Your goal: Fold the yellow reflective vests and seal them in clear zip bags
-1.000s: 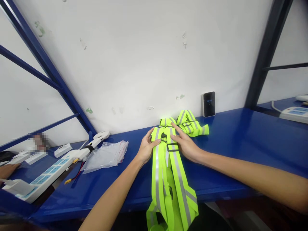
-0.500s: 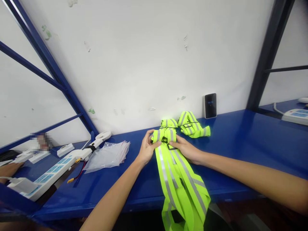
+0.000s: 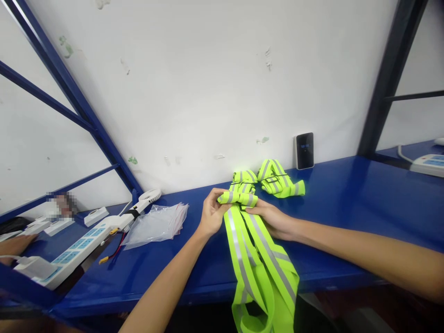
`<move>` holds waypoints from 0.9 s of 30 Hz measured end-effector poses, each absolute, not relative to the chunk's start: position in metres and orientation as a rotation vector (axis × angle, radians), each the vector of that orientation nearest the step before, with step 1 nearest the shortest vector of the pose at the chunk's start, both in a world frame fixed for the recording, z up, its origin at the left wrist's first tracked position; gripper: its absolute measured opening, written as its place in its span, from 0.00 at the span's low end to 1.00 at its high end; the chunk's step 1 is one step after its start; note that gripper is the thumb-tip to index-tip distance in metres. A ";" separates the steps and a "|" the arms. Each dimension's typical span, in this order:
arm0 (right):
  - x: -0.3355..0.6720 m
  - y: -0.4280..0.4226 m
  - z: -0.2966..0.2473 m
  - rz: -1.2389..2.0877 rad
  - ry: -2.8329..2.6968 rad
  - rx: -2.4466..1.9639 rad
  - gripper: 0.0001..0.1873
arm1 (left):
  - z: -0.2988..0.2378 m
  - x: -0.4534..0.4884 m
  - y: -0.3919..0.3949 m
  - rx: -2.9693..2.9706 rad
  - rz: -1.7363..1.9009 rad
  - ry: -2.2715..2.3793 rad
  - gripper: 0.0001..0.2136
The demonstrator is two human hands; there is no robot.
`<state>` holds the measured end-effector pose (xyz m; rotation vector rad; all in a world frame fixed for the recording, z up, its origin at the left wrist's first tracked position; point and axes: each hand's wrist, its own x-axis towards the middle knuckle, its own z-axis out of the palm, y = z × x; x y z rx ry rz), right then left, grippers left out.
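A neon yellow reflective strap harness (image 3: 274, 254) with silver stripes is gripped between my two hands, its upper end rolled into a small bundle. My left hand (image 3: 212, 213) pinches the left side of that roll, thumb on the near face. On the other side my right hand (image 3: 269, 218) holds the roll with its thumb, the other fingers mostly hidden. Loose straps trail down over the table's front edge. Just behind the roll lies one folded reflective harness (image 3: 244, 177); another bundled harness (image 3: 277, 179), with a black buckle and a loose end, lies to its right.
A blue table (image 3: 333, 208) meets a white wall. Clear plastic bags (image 3: 156, 224), a white power strip (image 3: 81, 243), a small fan (image 3: 150, 196) and a red-black cable with yellow connectors (image 3: 113, 252) are at left. A small black-screened device (image 3: 304, 151) leans at the back. Another person's arm (image 3: 17, 245) shows far left.
The top of the harness has been turned over into a tighter roll, and the black buckle near my right thumb is now mostly covered. The hanging straps have shifted slightly.
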<state>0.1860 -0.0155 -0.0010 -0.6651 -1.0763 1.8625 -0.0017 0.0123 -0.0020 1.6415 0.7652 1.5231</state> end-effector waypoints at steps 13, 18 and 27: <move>0.194 -0.003 0.008 1.833 -1.097 -0.619 0.32 | -0.009 0.005 0.006 1.596 1.460 0.717 0.17; 0.194 -0.006 0.014 1.786 -1.155 -0.576 0.42 | -0.014 0.015 0.008 1.217 1.276 0.722 0.26; 0.192 -0.010 0.013 1.736 -1.206 -0.448 0.34 | -0.014 0.012 0.005 1.350 1.162 0.803 0.14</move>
